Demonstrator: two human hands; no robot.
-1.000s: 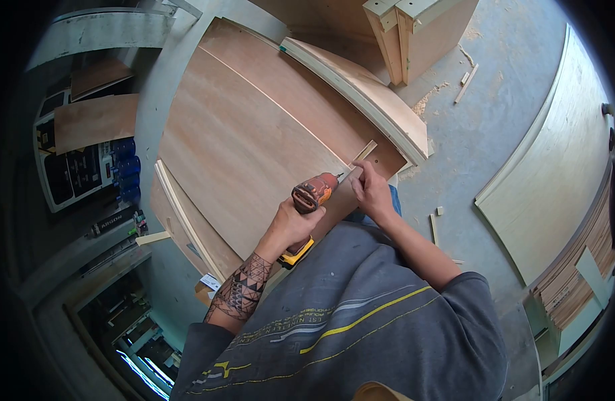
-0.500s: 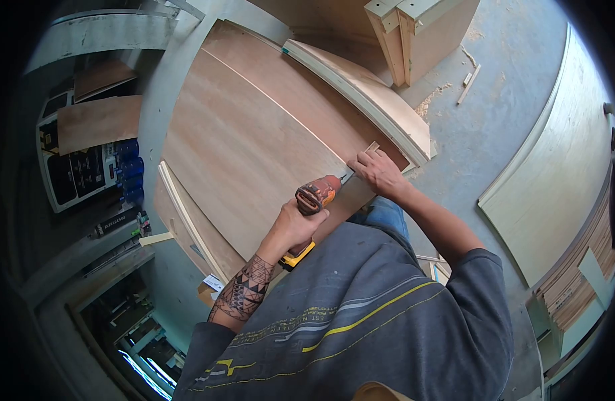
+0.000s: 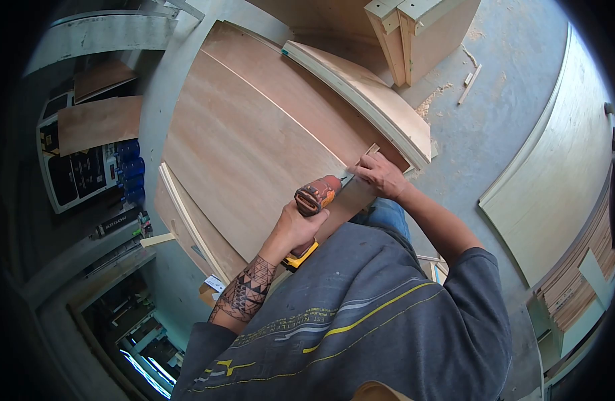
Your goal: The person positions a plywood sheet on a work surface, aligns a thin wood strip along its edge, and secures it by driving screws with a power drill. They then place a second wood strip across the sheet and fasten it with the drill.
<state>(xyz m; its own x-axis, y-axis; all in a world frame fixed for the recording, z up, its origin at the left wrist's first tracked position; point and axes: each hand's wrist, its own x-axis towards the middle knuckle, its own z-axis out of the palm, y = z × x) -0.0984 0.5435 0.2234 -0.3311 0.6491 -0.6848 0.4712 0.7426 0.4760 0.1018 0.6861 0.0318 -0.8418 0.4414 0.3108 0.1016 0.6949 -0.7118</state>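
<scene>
My left hand (image 3: 297, 227) is closed round the grip of a cordless drill (image 3: 319, 194), red-orange with black, with a yellow battery (image 3: 300, 256) at its base. The drill's bit points to the upper right, at the near corner of a large plywood panel (image 3: 254, 144). My right hand (image 3: 382, 177) is there too, fingers bent and pressed together, its fingertips close to the bit. Past its knuckles sticks a small strip of wood (image 3: 373, 148). What the fingertips pinch is hidden.
Thick edged panels (image 3: 361, 100) lie along the far side. Tall wooden box-like pieces (image 3: 434, 40) stand behind them. A pale sheet (image 3: 555, 167) is on the right. Wood offcuts (image 3: 469, 83) and shavings lie on the floor. A machine with blue parts (image 3: 130, 170) is at left.
My right hand has shifted slightly to the right and down, showing more of the small wood strip. The drill has barely moved and stays at the panel's corner.
</scene>
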